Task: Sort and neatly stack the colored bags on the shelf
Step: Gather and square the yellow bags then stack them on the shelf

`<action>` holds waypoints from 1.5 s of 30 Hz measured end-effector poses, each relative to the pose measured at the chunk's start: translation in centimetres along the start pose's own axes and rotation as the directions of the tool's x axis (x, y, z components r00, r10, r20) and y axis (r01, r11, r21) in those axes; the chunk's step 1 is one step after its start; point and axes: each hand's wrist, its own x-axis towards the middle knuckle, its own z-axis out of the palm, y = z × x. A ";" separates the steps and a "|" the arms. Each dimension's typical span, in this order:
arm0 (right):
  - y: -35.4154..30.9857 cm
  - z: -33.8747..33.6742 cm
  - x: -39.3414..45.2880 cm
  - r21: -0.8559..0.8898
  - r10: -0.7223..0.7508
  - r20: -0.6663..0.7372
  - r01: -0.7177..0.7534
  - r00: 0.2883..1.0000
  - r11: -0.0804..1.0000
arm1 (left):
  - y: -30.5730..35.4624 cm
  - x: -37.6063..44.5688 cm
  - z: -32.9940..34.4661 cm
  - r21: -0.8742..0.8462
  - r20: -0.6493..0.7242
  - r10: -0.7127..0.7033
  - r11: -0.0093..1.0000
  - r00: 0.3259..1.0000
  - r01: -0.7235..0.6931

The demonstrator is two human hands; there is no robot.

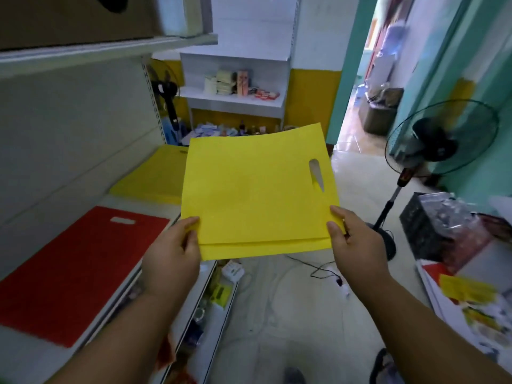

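Two hands (257, 245) pinch flat yellow bags (257, 189) with cut-out handle.

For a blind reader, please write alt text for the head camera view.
Two hands, left hand and right hand, hold flat yellow bags by the near corners beside a white shelf. On it lie a red bag and, farther back, a yellow stack.

No lettering, brand, number or sign can be read anywhere in the frame. The boxes (238, 83) on the white shelf unit at upper centre carry printing too small and blurred to make out, and the printed yellow-and-white packaging (476, 309) at lower right is smeared beyond reading.
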 end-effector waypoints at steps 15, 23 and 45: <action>-4.1 18.4 27.8 0.141 -0.353 0.401 0.324 0.845 0.935 | -2.2 16.1 5.9 0.142 -0.295 -0.327 0.914 0.898 0.379; -6.7 27.9 34.3 0.210 -0.459 0.605 0.426 0.651 0.880 | -5.5 20.5 7.4 0.175 -0.296 -0.525 0.791 0.798 0.586; -7.6 42.9 45.4 0.246 -0.571 0.818 0.861 0.062 0.445 | -5.4 25.7 16.9 0.599 -0.454 -0.700 0.219 0.551 0.770</action>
